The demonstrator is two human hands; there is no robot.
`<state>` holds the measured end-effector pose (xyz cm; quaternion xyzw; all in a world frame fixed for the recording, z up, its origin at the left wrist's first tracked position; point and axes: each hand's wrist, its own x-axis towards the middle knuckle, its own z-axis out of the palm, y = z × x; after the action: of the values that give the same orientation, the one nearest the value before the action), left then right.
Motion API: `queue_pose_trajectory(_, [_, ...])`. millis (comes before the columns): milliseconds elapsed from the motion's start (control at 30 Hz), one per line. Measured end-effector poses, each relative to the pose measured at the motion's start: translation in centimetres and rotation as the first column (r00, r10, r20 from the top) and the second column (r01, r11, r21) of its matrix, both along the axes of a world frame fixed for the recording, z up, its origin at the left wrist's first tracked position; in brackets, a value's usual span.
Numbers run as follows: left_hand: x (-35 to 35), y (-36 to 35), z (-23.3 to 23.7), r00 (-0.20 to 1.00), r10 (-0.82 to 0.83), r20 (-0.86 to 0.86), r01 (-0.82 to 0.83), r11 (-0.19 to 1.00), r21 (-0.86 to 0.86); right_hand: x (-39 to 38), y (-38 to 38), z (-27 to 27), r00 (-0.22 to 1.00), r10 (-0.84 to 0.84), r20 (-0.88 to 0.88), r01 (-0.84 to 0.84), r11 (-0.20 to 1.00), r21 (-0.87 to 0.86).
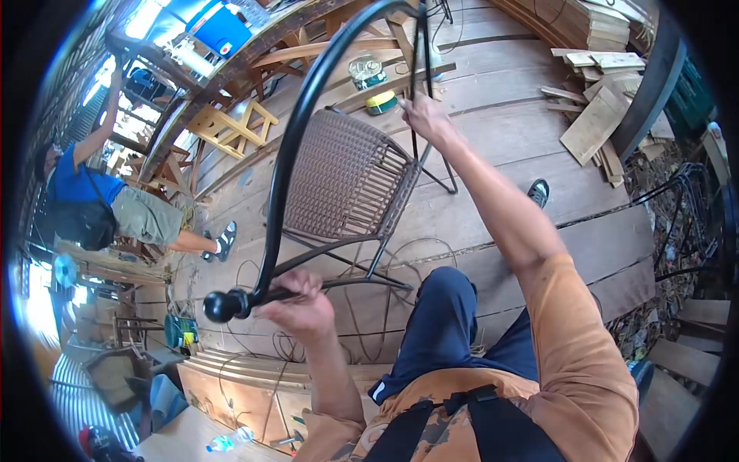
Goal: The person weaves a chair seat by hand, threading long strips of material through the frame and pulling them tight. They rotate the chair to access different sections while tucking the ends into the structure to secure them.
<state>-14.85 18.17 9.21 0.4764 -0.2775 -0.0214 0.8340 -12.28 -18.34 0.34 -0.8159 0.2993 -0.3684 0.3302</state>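
Note:
A black metal chair frame [286,154] with a woven brown wicker seat [342,181] stands tipped on the plank floor in front of me. My left hand [296,304] is shut on the frame's curved tube near its round black foot cap [222,306]. My right hand [425,117] reaches out at arm's length and grips a thin black rod of the frame near its top. My leg in blue trousers [439,323] stands just right of the chair.
Another person in a blue shirt [85,192] stands at the left, reaching up. Cut wood planks [596,115] lie at the upper right. A yellow wooden frame [235,127], tape rolls [380,102] and loose strands on the floor surround the chair.

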Motion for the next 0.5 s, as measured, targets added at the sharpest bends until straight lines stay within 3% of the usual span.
queue_pose_trajectory(67, [-1.3,-3.4,0.3,0.998,-0.032,0.058,0.03,0.999,0.037,-0.2,-2.2,2.4,0.987,0.1,-0.129,-0.101,0.995,-0.006])
queue_pose_trajectory(133, [-2.6,-6.9,1.3,0.998,-0.019,0.068,0.019,1.0,0.005,-0.7,-3.1,3.6,0.972,0.122,-0.201,-0.098,0.987,0.125])
queue_pose_trajectory(167, [-3.1,-8.0,1.9,0.996,-0.052,0.077,0.05,0.998,0.028,-2.0,-3.5,2.7,0.979,0.187,-0.084,-0.17,0.969,0.178])
queue_pose_trajectory(200, [-3.5,-9.0,2.6,0.993,-0.089,0.08,0.086,0.995,0.046,-3.9,-2.6,1.3,0.994,0.105,0.008,-0.105,0.993,0.059])
queue_pose_trajectory(233, [-3.9,-10.0,3.3,0.989,-0.125,0.083,0.121,0.991,0.058,-7.2,-0.8,2.3,0.991,0.116,-0.067,-0.103,0.98,0.171])
queue_pose_trajectory(267, [-4.3,-10.9,3.9,0.984,-0.177,0.027,0.175,0.983,0.064,-9.1,-0.6,-1.7,0.998,0.064,0.027,-0.067,0.991,0.117])
queue_pose_trajectory(333, [-5.0,-12.5,4.8,0.941,-0.335,-0.038,0.337,0.939,0.067,-13.0,1.7,-8.6,0.992,-0.004,0.126,-0.035,0.952,0.303])
queue_pose_trajectory(367, [-5.7,-13.1,4.8,0.924,-0.379,-0.046,0.38,0.925,0.013,-15.3,5.0,-8.3,0.997,-0.054,0.061,0.011,0.833,0.553])
queue_pose_trajectory(400, [-6.3,-13.4,4.8,0.905,-0.423,-0.05,0.421,0.906,-0.045,-16.7,6.9,-10.8,0.998,-0.026,0.054,-0.011,0.803,0.596])
queue_pose_trajectory(500, [-7.2,-13.5,3.9,0.894,-0.448,-0.005,0.447,0.893,-0.049,-19.2,14.5,-10.8,0.991,0.09,0.101,-0.134,0.759,0.637])
